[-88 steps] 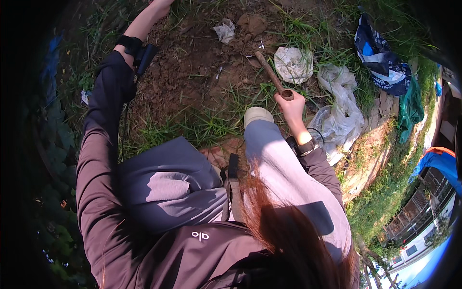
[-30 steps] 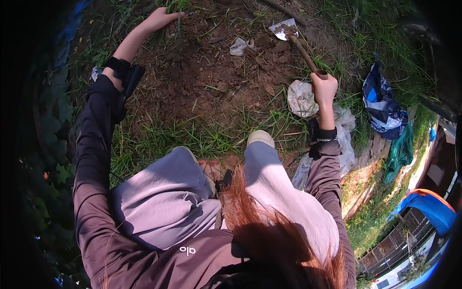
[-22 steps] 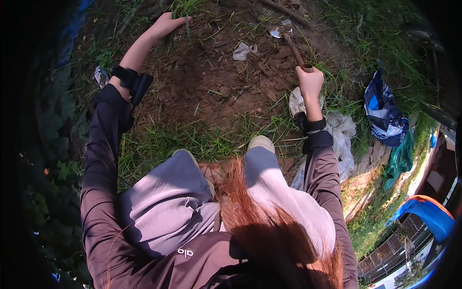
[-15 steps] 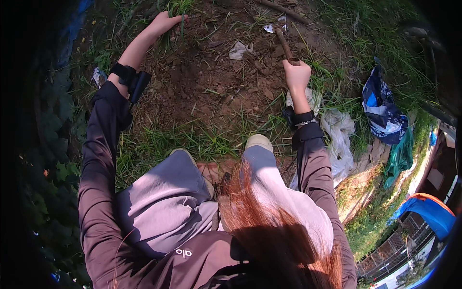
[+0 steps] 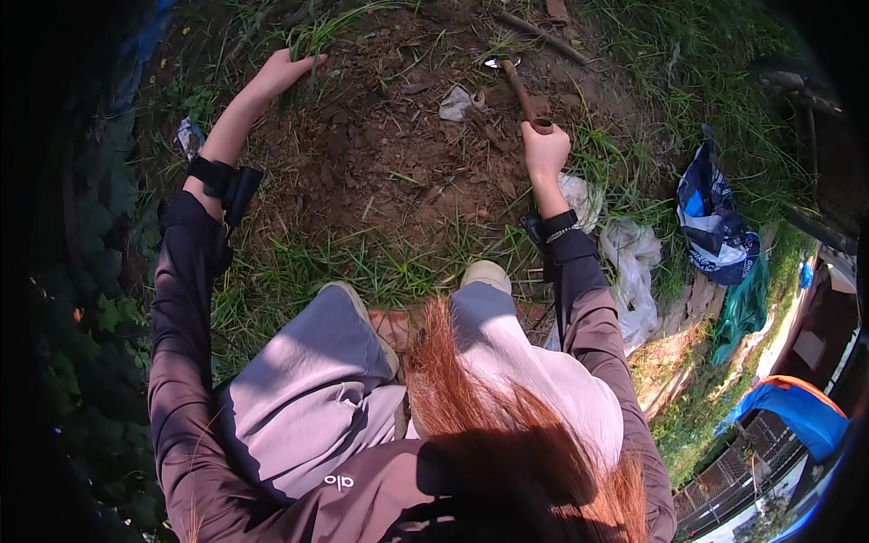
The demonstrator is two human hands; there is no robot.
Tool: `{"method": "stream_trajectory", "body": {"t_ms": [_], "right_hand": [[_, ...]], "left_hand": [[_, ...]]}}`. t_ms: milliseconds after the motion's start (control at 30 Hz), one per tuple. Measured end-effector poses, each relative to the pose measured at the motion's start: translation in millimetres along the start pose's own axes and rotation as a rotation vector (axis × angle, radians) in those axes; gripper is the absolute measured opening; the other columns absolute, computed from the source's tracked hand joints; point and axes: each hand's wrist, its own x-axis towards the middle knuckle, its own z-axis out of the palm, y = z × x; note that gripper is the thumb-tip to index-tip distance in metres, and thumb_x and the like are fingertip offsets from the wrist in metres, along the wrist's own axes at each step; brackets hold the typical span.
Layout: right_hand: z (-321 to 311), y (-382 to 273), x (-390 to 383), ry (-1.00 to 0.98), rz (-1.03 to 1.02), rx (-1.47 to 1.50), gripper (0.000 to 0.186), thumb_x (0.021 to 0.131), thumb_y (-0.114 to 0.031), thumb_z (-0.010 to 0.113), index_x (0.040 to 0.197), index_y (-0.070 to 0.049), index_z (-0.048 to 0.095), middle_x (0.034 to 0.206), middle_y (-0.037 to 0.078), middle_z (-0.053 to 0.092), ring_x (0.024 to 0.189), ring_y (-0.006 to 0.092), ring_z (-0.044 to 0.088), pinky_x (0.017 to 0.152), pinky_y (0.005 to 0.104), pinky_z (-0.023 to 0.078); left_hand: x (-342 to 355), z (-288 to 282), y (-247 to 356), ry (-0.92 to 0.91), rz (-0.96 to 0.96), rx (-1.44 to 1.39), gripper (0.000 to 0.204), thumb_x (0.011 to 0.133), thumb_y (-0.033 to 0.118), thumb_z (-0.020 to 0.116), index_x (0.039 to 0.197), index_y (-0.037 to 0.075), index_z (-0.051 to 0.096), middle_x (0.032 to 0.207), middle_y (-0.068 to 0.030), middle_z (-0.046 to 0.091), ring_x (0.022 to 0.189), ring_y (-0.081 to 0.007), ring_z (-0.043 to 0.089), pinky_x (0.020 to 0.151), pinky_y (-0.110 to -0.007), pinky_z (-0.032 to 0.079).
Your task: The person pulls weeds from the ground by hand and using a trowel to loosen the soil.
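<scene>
1. I am looking down at an outdoor plot, a garden or yard edge rather than any room: the ground is a bare patch of brown soil (image 5: 398, 154) ringed by tufts of grass (image 5: 299, 271).
2. Sunlight falls hard across the earth and throws sharp shadows.
3. Dry sticks (image 5: 543, 36) and scraps of litter (image 5: 457, 101) lie on the dirt.
4. At the right, crumpled white plastic sacks (image 5: 634, 262) and a blue-and-white bag (image 5: 715, 226) rest in the weeds.
5. Dark leafy plants (image 5: 90, 326) crowd the left rim.
6. Far right, a blue tarp (image 5: 797, 416) and what may be a fence and a building wall show, though the fisheye rim blurs them.
</scene>
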Motion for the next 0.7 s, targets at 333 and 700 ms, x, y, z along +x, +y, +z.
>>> {"method": "stream_trajectory", "body": {"t_ms": [333, 700], "right_hand": [[6, 5, 18, 0.0, -0.134, -0.038, 0.023, 0.064, -0.025, 0.065, 0.066, -0.001, 0.063, 0.059, 0.015, 0.061, 0.058, 0.0307, 0.061, 0.057, 0.0368, 0.047], [8, 53, 17, -0.05, -0.147, 0.225, 0.019, 0.064, -0.016, 0.067, 0.069, 0.003, 0.063, 0.057, 0.008, 0.061, 0.054, 0.0126, 0.058, 0.056, 0.0268, 0.046]], "left_hand": [[9, 1, -21, -0.089, 0.09, 0.002, 0.028, 0.088, 0.03, 0.056, 0.093, 0.003, 0.063, 0.073, -0.0019, 0.059, 0.067, -0.0087, 0.054, 0.064, -0.027, 0.043], [10, 10, -22, -0.08, 0.085, 0.097, 0.022, 0.086, 0.025, 0.056, 0.096, 0.005, 0.06, 0.071, -0.0018, 0.058, 0.063, -0.0087, 0.053, 0.058, -0.028, 0.042]]}}
